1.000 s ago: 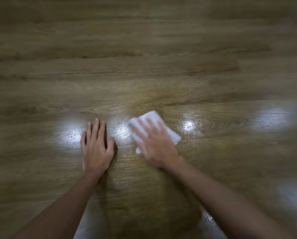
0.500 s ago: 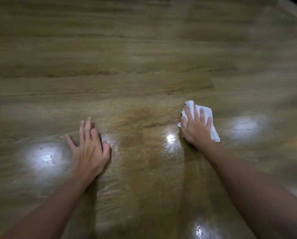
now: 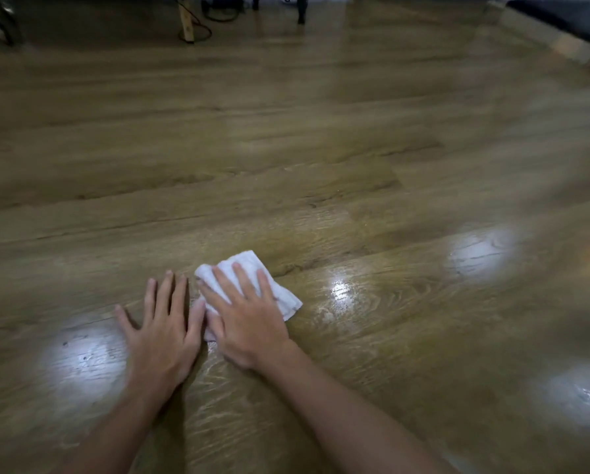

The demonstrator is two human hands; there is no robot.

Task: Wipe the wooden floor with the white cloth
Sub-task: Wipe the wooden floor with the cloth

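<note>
My right hand [image 3: 249, 323] presses flat, fingers straight, on the folded cloth [image 3: 252, 278] on the floor [image 3: 321, 148], just beside my flat, empty left hand [image 3: 163, 333]. The cloth looks soft, light and likely to bunch; I judge broad palm pressure at its middle best.
</note>
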